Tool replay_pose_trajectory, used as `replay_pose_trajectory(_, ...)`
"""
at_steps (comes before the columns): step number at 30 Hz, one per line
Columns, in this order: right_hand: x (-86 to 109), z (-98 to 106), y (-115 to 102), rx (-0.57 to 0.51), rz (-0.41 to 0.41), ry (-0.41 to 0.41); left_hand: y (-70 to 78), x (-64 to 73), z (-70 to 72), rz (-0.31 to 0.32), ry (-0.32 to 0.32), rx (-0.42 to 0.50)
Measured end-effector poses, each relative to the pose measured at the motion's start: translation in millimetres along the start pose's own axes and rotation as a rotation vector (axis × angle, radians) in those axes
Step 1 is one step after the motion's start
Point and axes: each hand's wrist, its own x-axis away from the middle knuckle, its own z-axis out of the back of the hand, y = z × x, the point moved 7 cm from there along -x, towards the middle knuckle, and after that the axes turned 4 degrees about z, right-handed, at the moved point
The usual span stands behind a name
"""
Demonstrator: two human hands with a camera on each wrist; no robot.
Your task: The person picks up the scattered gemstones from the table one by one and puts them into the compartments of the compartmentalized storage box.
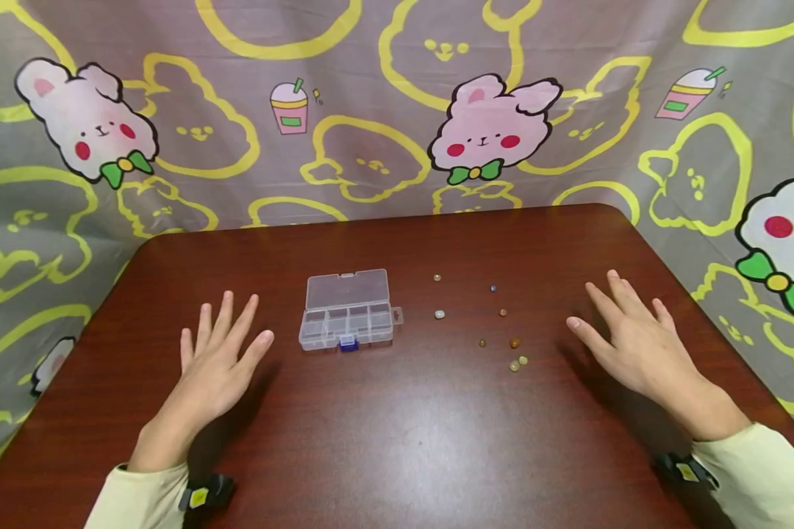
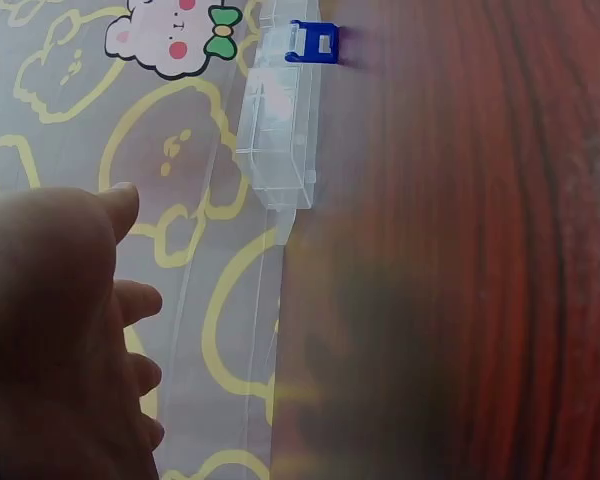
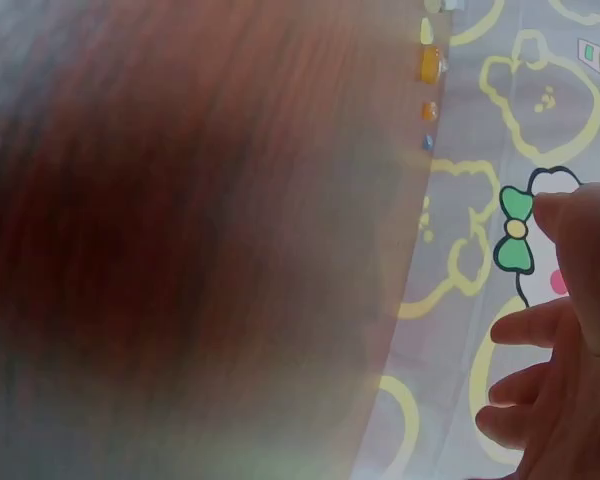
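Observation:
On the table, a clear plastic compartment box (image 1: 346, 316) stands with its lid raised and its blue latch (image 1: 348, 344) facing me. To its left, my left hand (image 1: 217, 367) hovers with fingers spread and holds nothing. Several small beads or stones lie scattered right of the box, among them a white one (image 1: 440, 314), a blue one (image 1: 493, 288) and an amber one (image 1: 514, 342). My right hand (image 1: 642, 345) is to the right of these, fingers apart, with nothing in it. The left wrist view shows the box (image 2: 278, 130) beyond the thumb; the right wrist view shows the amber bead (image 3: 432, 66).
The dark wooden table (image 1: 384, 441) has rounded far corners. A grey cloth (image 1: 370, 95) printed with yellow outlines and white rabbits hangs behind it and along both sides. Each wrist bears a black strap, the left strap (image 1: 206, 494) lying near the sleeve cuff.

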Motion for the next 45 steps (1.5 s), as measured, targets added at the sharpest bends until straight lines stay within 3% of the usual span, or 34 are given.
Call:
replay_pose_trajectory(10,2.5,2.5,-4.5,-0.078,0.007,0.025,5.2,-3.9,5.8,0.006,0.020,0.168)
replay_pose_trajectory(17,3.0,4.1,-10.3,-0.139,0.003,0.079,7.8,-6.0,12.5,0.004,0.114,0.330)
replay_pose_trajectory(20,4.9,6.2,-12.7,-0.184,-0.002,0.117,7.7,-9.1,12.4,0.022,0.119,0.377)
replay_pose_trajectory(26,9.3,4.9,-18.5,-0.361,-0.013,0.141,7.1,-15.9,1.0,0.074,0.049,0.549)
replay_pose_trajectory(31,10.0,-6.6,-24.8,-0.609,-0.048,0.050,8.2,-24.5,-14.2,0.116,-0.025,0.692)
replay_pose_trajectory(35,7.9,-15.8,-31.4,-0.735,-0.037,-0.018,8.5,-32.6,-23.9,0.140,-0.071,0.753)
replay_pose_trajectory(39,6.5,-24.4,-37.5,-0.762,0.012,-0.053,10.9,-38.7,-31.6,0.157,-0.110,0.783)
replay_pose_trajectory(45,5.8,-34.9,-43.9,-0.676,0.077,-0.081,15.2,-44.7,-39.8,0.169,-0.133,0.807)
